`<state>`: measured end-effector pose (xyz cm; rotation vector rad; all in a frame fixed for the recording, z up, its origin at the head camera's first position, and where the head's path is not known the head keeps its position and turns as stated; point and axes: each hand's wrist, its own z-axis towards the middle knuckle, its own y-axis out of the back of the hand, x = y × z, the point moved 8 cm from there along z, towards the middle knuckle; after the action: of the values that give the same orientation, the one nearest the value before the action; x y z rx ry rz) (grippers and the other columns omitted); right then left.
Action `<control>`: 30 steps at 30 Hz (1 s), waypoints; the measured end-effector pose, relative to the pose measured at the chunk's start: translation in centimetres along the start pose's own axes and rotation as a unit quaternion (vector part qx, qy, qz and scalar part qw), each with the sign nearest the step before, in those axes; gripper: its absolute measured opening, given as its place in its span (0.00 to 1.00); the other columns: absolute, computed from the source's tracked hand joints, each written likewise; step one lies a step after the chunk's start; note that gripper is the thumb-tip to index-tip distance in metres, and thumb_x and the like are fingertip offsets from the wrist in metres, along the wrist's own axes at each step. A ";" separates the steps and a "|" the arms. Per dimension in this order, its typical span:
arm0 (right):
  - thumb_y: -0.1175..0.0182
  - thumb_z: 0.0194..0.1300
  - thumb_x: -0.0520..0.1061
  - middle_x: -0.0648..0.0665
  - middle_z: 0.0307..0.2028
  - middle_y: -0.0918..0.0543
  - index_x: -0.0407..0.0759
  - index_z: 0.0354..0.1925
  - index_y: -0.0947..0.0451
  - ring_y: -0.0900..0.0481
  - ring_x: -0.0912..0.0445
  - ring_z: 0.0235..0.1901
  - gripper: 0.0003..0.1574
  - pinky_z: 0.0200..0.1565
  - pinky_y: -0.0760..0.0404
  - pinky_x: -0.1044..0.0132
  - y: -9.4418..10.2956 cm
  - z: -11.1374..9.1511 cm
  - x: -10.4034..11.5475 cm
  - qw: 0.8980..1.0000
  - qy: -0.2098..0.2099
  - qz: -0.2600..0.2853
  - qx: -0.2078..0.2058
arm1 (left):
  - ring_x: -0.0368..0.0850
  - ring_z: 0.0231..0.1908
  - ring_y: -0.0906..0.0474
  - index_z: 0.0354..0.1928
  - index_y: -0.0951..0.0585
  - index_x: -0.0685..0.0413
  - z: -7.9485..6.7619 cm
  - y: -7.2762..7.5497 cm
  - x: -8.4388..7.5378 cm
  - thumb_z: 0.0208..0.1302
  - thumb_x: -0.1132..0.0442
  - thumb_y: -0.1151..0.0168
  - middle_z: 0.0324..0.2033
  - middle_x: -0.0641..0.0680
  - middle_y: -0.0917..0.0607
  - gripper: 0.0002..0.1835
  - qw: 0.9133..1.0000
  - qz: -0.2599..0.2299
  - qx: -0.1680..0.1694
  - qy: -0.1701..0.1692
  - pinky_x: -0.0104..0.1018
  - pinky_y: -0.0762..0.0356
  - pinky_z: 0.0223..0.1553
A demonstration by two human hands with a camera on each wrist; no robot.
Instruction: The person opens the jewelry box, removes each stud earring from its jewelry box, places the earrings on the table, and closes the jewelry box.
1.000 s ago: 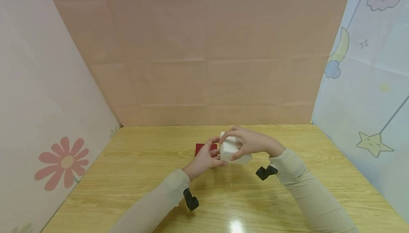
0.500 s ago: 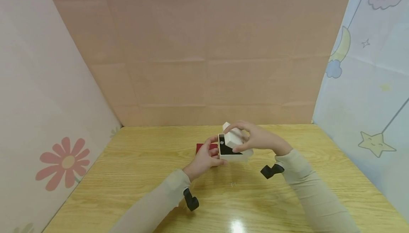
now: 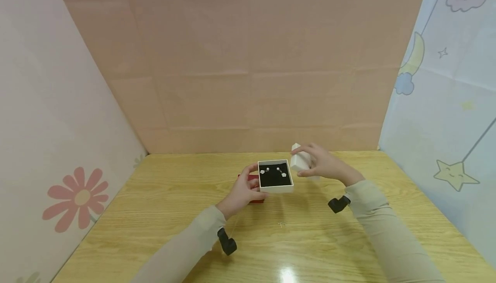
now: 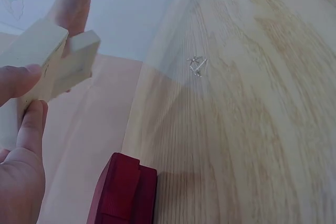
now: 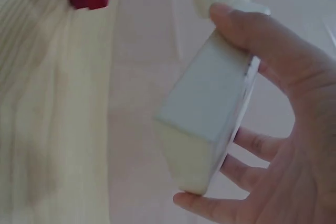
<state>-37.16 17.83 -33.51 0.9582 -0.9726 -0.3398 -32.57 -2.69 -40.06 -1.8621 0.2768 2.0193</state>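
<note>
Left hand (image 3: 242,193) and right hand (image 3: 325,163) show from beige cloth sleeves (image 3: 391,235) of one person, above a bench of yellowish wood (image 3: 170,214) with grain. Nearest on this bench lies a small, thin, silvery metal-looking piece (image 3: 281,224); its exact shape I cannot tell. Farther, the left hand pinches an open, square, white box (image 3: 276,190) at its left side, between thumb and fingers, and holds it above the bench. Inside, on a black lining (image 3: 275,181), is a pair of small white earrings (image 3: 284,174). At the right of the box, apart from it, the right hand pinches a white, shallow lid (image 3: 300,161), which is tilted. Behind the left hand, partly hidden, a dark red box (image 4: 122,192) stands on the bench. Farthest hangs a pinkish-brown, creased sheet (image 3: 248,67)
</note>
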 end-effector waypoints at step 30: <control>0.25 0.40 0.49 0.40 0.50 0.32 0.57 0.50 0.28 0.35 0.47 0.41 0.37 0.35 0.31 0.57 -7.4 -1.0 -6.2 0.980 -0.083 -0.102 0.147 | 0.51 0.42 0.22 0.66 0.46 0.50 0.0 0.2 0.2 0.46 0.85 0.37 0.50 0.61 0.28 0.47 0.999 -0.030 0.014 0.003 0.41 0.20 0.38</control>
<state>-38.58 18.09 -43.13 1.3208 -1.0987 -0.4626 -32.66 -2.83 -40.30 -1.8368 0.2469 1.9609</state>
